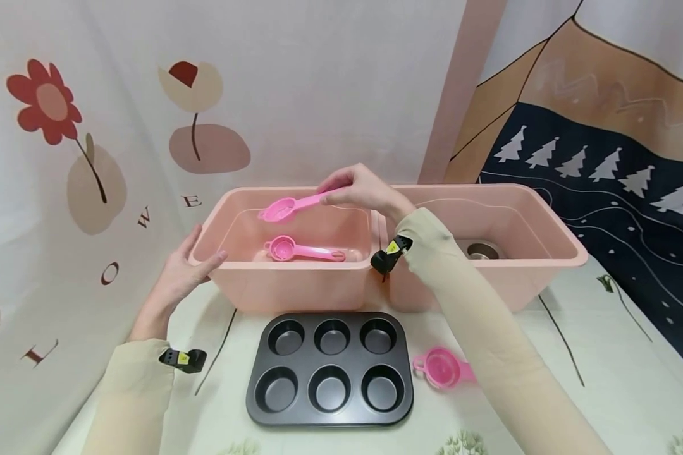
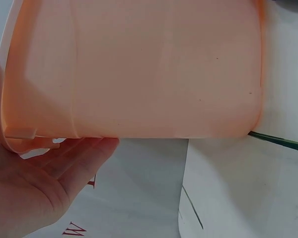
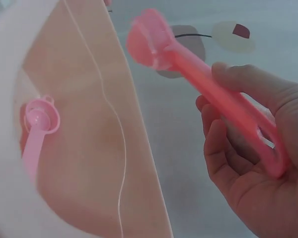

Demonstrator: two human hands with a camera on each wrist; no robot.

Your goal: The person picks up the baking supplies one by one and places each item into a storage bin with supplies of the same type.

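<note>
Above the left pink plastic bin (image 1: 296, 287), my right hand (image 1: 364, 191) pinches a pink measuring spoon (image 1: 281, 210) by its handle, thumb on one side and fingers on the other. In the right wrist view, the held spoon (image 3: 208, 89) slants up with its bowl away from the palm. A second pink measuring spoon (image 1: 319, 253) lies inside that bin. My left hand (image 1: 182, 275) rests at the bin's front left corner, thumb by the rim and straight fingers along the outer end wall. The left wrist view shows these fingers (image 2: 84, 163) against the wall.
A dark muffin tin (image 1: 329, 370) lies in front of the bins. To its right, partly under my right forearm, is another pink measuring scoop (image 1: 441, 368). The right pink bin (image 1: 546, 253) holds a round metal item (image 1: 482, 251). A printed cloth (image 1: 330, 95) hangs behind.
</note>
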